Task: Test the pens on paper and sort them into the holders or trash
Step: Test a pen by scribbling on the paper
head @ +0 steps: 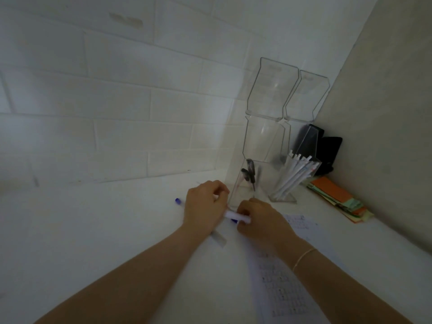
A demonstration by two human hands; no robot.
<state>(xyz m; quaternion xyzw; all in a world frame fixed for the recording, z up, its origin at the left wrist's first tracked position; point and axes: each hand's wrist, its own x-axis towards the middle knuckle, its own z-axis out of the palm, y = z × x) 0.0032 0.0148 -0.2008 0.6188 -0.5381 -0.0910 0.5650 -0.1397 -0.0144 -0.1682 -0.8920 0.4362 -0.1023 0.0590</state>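
Note:
My left hand (203, 205) and my right hand (259, 218) meet over the white table, both with fingers curled round one white pen (236, 216) that spans the gap between them; a bit of blue shows under it. Just behind them stands a clear holder (247, 183) with dark pens inside. To its right a second clear holder (292, 181) is packed with several white pens. A blue-capped pen (178, 201) lies on the table left of my left hand. A printed sheet of paper (287, 277) lies under my right forearm.
A tall clear acrylic rack (273, 108) leans in the corner behind the holders. A dark object (327, 150) sits by the right wall. A stack of coloured sticky notes (339, 199) lies along that wall. A clear ruler-like strip (218, 238) pokes out under my left wrist.

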